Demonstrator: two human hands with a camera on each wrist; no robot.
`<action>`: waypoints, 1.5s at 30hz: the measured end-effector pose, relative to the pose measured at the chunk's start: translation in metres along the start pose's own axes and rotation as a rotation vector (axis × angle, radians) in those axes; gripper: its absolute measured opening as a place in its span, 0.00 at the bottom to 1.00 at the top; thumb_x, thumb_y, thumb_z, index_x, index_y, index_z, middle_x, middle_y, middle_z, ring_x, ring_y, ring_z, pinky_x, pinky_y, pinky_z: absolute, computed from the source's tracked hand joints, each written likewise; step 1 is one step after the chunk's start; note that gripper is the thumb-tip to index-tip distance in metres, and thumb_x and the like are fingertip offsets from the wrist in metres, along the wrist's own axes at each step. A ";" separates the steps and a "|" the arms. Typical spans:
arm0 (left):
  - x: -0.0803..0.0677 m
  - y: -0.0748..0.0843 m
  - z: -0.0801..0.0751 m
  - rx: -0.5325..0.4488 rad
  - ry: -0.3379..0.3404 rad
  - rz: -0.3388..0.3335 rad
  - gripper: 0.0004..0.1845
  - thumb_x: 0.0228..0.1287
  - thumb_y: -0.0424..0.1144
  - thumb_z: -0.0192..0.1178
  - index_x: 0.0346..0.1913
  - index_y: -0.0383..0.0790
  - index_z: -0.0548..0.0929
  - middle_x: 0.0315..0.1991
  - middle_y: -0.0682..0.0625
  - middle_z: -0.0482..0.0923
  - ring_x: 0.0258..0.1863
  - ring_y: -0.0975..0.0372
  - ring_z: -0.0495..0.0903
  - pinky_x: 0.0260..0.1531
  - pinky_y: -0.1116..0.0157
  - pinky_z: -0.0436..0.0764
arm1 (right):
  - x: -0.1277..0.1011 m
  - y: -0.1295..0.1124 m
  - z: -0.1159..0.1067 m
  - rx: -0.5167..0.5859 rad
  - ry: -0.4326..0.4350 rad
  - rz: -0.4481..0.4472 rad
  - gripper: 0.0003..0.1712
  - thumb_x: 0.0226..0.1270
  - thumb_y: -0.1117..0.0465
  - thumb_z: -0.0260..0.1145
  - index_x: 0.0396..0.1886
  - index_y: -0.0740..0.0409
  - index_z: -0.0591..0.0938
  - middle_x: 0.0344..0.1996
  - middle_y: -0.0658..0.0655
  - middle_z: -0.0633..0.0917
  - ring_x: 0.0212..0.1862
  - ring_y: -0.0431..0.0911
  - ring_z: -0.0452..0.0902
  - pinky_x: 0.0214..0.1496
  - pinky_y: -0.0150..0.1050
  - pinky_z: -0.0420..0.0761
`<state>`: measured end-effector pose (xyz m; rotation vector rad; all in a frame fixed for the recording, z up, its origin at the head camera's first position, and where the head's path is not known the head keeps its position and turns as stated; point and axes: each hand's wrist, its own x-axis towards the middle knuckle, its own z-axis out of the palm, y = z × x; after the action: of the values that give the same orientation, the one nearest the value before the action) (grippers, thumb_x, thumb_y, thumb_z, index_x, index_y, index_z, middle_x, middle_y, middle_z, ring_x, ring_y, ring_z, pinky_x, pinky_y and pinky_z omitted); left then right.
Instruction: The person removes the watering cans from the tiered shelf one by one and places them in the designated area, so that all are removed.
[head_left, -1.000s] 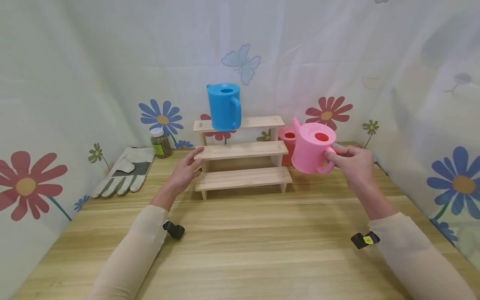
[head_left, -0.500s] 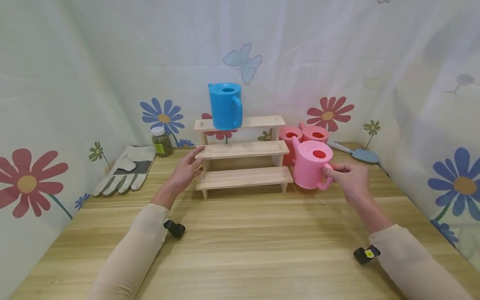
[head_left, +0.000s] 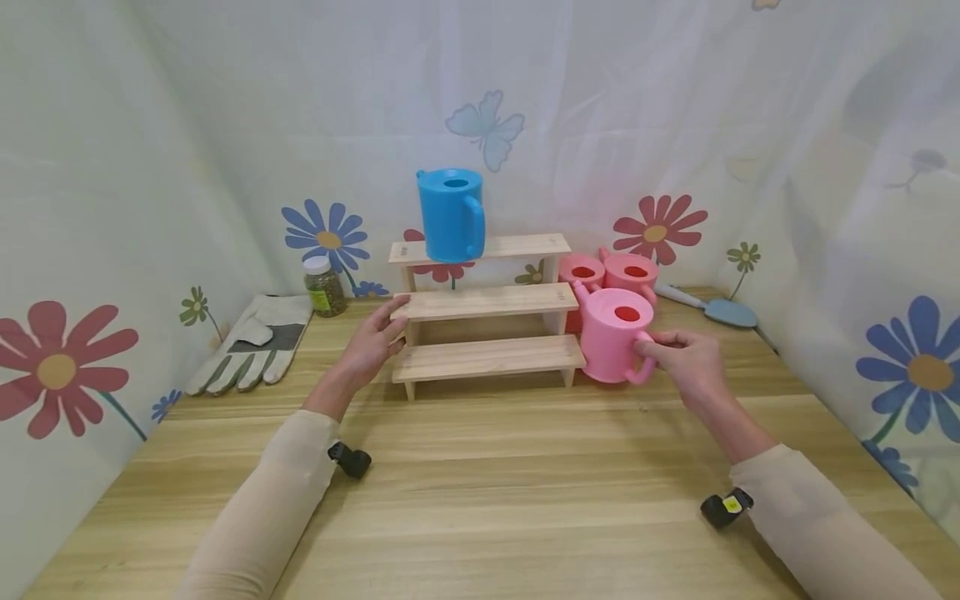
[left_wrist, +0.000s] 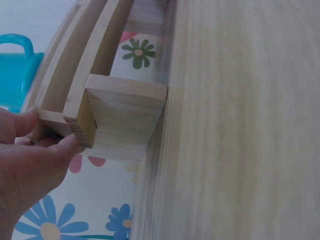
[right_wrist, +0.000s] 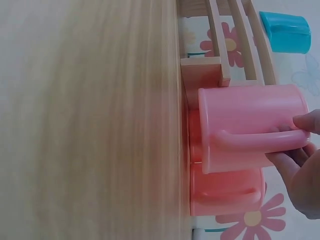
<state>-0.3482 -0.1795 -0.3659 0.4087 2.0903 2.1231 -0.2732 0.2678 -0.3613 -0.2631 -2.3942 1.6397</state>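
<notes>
My right hand holds a pink watering can by its handle, at the right end of the stepped wooden shelf. The can is upright with its spout toward the left. In the right wrist view, the can's base is a little above the table. My left hand grips the left end of the shelf's middle step, thumb and fingers around the wood. A blue watering can stands on the top step. Two more pink watering cans stand behind the held one, the right one partly covered.
A trowel lies at the back right of the table. A jar with a white lid and a work glove are at the back left. A flowered curtain surrounds the table's back and sides.
My right hand has lowered the pink watering can and brought it left, close to the shelf's end. The cans and trowel behind it have come into view. My left hand stays put.
</notes>
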 end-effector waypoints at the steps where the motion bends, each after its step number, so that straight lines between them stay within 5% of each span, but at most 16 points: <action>1: 0.000 0.000 0.000 0.003 -0.001 0.001 0.26 0.71 0.34 0.41 0.70 0.42 0.52 0.71 0.47 0.39 0.66 0.53 0.45 0.60 0.50 0.54 | 0.000 0.000 0.000 0.006 -0.004 0.005 0.31 0.45 0.44 0.72 0.43 0.62 0.81 0.38 0.58 0.82 0.41 0.50 0.76 0.51 0.46 0.73; 21: 0.001 -0.003 0.000 -0.033 -0.001 0.009 0.26 0.71 0.33 0.40 0.70 0.41 0.52 0.70 0.49 0.40 0.65 0.51 0.48 0.61 0.50 0.53 | 0.007 0.006 0.001 -0.032 -0.129 0.049 0.32 0.49 0.46 0.71 0.48 0.63 0.75 0.46 0.61 0.76 0.46 0.53 0.73 0.51 0.46 0.73; 24: 0.001 -0.003 0.000 -0.031 -0.004 0.007 0.26 0.71 0.33 0.40 0.70 0.41 0.52 0.71 0.50 0.39 0.65 0.50 0.47 0.61 0.50 0.53 | 0.006 0.001 -0.003 -0.102 -0.080 -0.004 0.34 0.50 0.42 0.69 0.48 0.63 0.77 0.44 0.61 0.77 0.45 0.52 0.73 0.47 0.43 0.75; 31: 0.002 -0.002 -0.001 -0.025 -0.009 0.013 0.26 0.71 0.33 0.40 0.70 0.42 0.51 0.69 0.46 0.41 0.63 0.50 0.49 0.61 0.49 0.53 | 0.004 -0.022 -0.003 -0.195 0.209 -0.278 0.29 0.49 0.39 0.67 0.38 0.59 0.83 0.34 0.55 0.83 0.36 0.44 0.76 0.32 0.32 0.76; 38: 0.005 -0.007 -0.006 -0.023 0.000 0.027 0.26 0.71 0.35 0.41 0.70 0.43 0.53 0.70 0.50 0.41 0.63 0.54 0.49 0.60 0.49 0.54 | -0.001 -0.031 0.020 -0.177 0.112 -0.433 0.22 0.52 0.48 0.69 0.40 0.61 0.83 0.36 0.56 0.84 0.39 0.46 0.79 0.41 0.39 0.79; 45: 0.009 -0.013 -0.008 0.014 -0.003 0.023 0.26 0.71 0.38 0.42 0.70 0.47 0.54 0.71 0.54 0.39 0.66 0.56 0.46 0.61 0.51 0.55 | -0.004 -0.042 0.026 -0.173 0.151 -0.480 0.19 0.54 0.50 0.68 0.40 0.59 0.83 0.37 0.54 0.84 0.42 0.47 0.78 0.43 0.43 0.78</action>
<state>-0.3601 -0.1847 -0.3785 0.4393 2.1107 2.1198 -0.2774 0.2283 -0.3315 0.1481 -2.2563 1.1598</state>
